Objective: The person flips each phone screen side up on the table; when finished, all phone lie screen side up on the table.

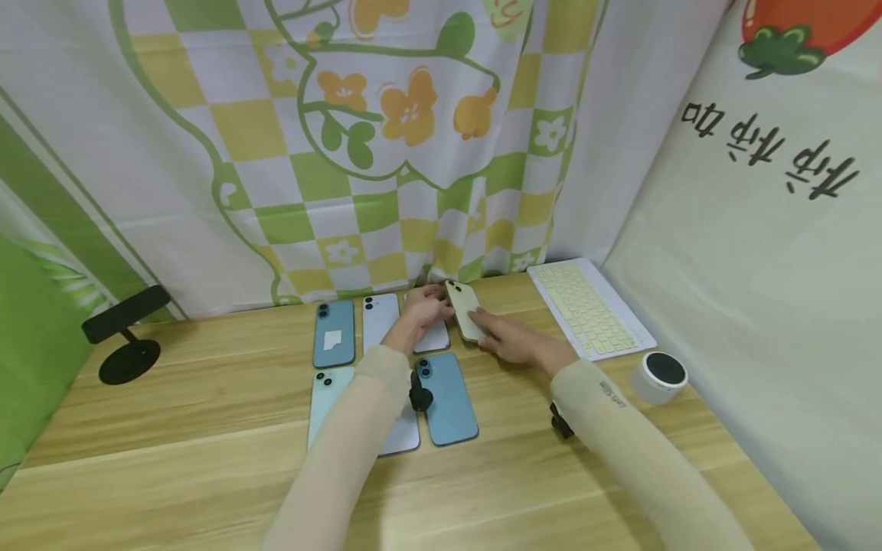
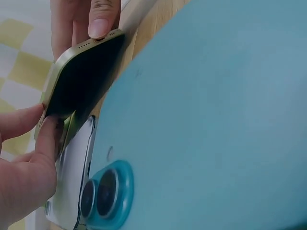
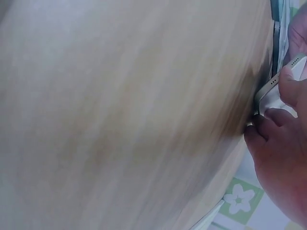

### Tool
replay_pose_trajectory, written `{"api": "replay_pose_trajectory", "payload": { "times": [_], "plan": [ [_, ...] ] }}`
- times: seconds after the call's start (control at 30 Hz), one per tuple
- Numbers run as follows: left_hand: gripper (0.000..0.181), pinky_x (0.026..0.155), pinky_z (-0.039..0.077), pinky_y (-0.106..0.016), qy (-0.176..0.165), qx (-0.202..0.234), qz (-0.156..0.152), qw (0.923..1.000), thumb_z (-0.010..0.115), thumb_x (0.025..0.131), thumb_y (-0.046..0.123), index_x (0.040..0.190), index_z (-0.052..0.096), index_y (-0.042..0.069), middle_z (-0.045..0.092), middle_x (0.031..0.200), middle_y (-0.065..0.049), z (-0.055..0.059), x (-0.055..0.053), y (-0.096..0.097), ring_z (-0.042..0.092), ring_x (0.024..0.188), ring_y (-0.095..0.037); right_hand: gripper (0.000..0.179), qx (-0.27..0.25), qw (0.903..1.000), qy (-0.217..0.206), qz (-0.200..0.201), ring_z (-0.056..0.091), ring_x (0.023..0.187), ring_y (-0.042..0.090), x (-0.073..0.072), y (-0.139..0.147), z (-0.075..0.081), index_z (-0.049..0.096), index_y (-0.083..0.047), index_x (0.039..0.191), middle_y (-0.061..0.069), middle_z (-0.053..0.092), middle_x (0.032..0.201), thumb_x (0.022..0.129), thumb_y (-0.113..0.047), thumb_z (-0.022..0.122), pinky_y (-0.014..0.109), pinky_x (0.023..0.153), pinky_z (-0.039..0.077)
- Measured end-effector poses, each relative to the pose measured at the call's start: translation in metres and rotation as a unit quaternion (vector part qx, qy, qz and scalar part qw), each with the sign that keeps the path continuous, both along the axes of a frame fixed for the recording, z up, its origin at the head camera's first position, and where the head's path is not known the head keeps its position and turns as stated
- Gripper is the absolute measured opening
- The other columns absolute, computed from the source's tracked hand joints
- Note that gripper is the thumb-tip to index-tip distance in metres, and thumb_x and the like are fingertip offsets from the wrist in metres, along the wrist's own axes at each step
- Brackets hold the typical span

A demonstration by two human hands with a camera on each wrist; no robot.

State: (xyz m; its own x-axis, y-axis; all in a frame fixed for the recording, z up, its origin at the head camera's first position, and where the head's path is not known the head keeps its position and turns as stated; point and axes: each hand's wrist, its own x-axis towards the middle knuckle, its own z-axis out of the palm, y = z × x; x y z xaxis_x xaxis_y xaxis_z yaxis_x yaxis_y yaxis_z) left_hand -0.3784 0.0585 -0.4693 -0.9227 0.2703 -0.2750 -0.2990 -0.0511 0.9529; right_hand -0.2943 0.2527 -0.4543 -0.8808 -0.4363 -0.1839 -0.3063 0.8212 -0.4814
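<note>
A pale yellow phone (image 1: pixel 465 314) is tilted up off the table at the back, its camera side facing the head view. My left hand (image 1: pixel 420 310) pinches its left edge between thumb and fingers. Gripping the lower end is my right hand (image 1: pixel 510 337), whose thumb lies by the charging port in the left wrist view. That view also shows the dark screen (image 2: pixel 84 72) facing down. Under my left hand lies a white phone (image 1: pixel 434 339), partly hidden. A blue phone (image 1: pixel 448 398) lies just in front of it.
To the left lie a blue phone with a white sticker (image 1: pixel 334 337), a lavender phone (image 1: pixel 379 314) and a mint phone (image 1: pixel 325 394); my left sleeve covers part of another phone (image 1: pixel 403 438). A keyboard (image 1: pixel 586 306), a round white speaker (image 1: pixel 659 377) and a black stand (image 1: pixel 131 356) flank them.
</note>
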Motion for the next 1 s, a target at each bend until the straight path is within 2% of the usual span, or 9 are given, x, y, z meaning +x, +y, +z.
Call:
{"api": "replay_pose_trajectory", "payload": {
  "times": [0.13, 0.23, 0.4, 0.57, 0.7, 0.8, 0.9, 1.0],
  "plan": [
    [0.068, 0.119, 0.048, -0.044, -0.011, 0.019, 0.001, 0.9998, 0.061, 0.087, -0.021, 0.151, 0.045, -0.009, 0.050, 0.156, -0.028, -0.001, -0.001, 0.002, 0.053, 0.145, -0.036, 0.062, -0.030, 0.9993, -0.022, -0.010, 0.022, 0.160, 0.042, -0.001, 0.000, 0.003, 0.021, -0.003, 0.165, 0.026, 0.018, 0.172, 0.111, -0.018, 0.046, 0.056, 0.133, 0.021],
    [0.066, 0.119, 0.048, -0.043, -0.023, 0.033, 0.006, 0.9992, 0.061, 0.087, -0.022, 0.150, 0.048, -0.008, 0.050, 0.156, -0.027, -0.002, -0.001, 0.002, 0.053, 0.145, -0.036, 0.061, -0.050, 0.9982, -0.030, -0.016, 0.023, 0.160, 0.043, -0.001, 0.000, 0.004, 0.023, -0.003, 0.165, 0.027, 0.022, 0.171, 0.111, -0.019, 0.047, 0.056, 0.132, 0.022],
    [0.067, 0.115, 0.052, -0.041, -0.032, 0.061, 0.010, 0.9975, 0.059, 0.089, -0.022, 0.152, 0.047, -0.005, 0.051, 0.157, -0.024, -0.004, 0.001, 0.001, 0.055, 0.143, -0.036, 0.062, -0.113, 0.9929, -0.026, -0.027, 0.030, 0.156, 0.046, -0.002, -0.003, 0.007, 0.030, 0.007, 0.160, 0.031, 0.032, 0.166, 0.110, -0.022, 0.052, 0.059, 0.129, 0.028],
    [0.066, 0.105, 0.057, -0.038, -0.037, 0.091, 0.020, 0.9950, 0.058, 0.089, -0.023, 0.152, 0.046, -0.005, 0.052, 0.155, -0.024, -0.005, 0.004, -0.001, 0.056, 0.142, -0.037, 0.066, -0.168, 0.9829, -0.050, -0.057, 0.031, 0.157, 0.044, -0.005, -0.007, 0.011, 0.025, 0.008, 0.161, 0.028, 0.030, 0.168, 0.110, -0.024, 0.053, 0.056, 0.129, 0.029],
    [0.067, 0.090, 0.064, -0.030, -0.032, 0.097, 0.023, 0.9945, 0.057, 0.089, -0.024, 0.152, 0.045, -0.006, 0.051, 0.156, -0.025, -0.006, 0.006, -0.003, 0.054, 0.143, -0.038, 0.070, -0.195, 0.9742, -0.075, -0.086, 0.031, 0.158, 0.041, -0.008, -0.011, 0.011, 0.022, 0.006, 0.162, 0.026, 0.027, 0.170, 0.109, -0.026, 0.054, 0.054, 0.129, 0.031],
    [0.067, 0.082, 0.064, -0.024, -0.029, 0.106, 0.022, 0.9937, 0.057, 0.089, -0.025, 0.153, 0.045, -0.006, 0.050, 0.156, -0.026, -0.003, 0.007, 0.000, 0.053, 0.144, -0.038, 0.073, -0.213, 0.9678, -0.089, -0.101, 0.031, 0.158, 0.040, -0.011, -0.011, 0.010, 0.019, 0.006, 0.163, 0.026, 0.026, 0.170, 0.109, -0.026, 0.055, 0.053, 0.129, 0.032],
    [0.068, 0.101, 0.060, -0.030, -0.030, 0.111, 0.016, 0.9932, 0.058, 0.089, -0.024, 0.153, 0.046, -0.005, 0.050, 0.157, -0.026, 0.003, 0.011, 0.004, 0.052, 0.146, -0.035, 0.072, -0.239, 0.9595, -0.104, -0.108, 0.029, 0.159, 0.040, -0.012, -0.009, 0.010, 0.017, 0.005, 0.164, 0.027, 0.025, 0.170, 0.109, -0.024, 0.054, 0.053, 0.128, 0.033],
    [0.068, 0.117, 0.050, -0.038, -0.034, 0.113, 0.012, 0.9930, 0.059, 0.089, -0.023, 0.153, 0.046, -0.004, 0.050, 0.157, -0.024, 0.007, 0.014, 0.006, 0.050, 0.148, -0.033, 0.070, -0.279, 0.9454, -0.123, -0.115, 0.028, 0.159, 0.041, -0.014, -0.009, 0.009, 0.016, 0.006, 0.164, 0.028, 0.025, 0.170, 0.109, -0.020, 0.053, 0.053, 0.127, 0.035]
  ]
}}
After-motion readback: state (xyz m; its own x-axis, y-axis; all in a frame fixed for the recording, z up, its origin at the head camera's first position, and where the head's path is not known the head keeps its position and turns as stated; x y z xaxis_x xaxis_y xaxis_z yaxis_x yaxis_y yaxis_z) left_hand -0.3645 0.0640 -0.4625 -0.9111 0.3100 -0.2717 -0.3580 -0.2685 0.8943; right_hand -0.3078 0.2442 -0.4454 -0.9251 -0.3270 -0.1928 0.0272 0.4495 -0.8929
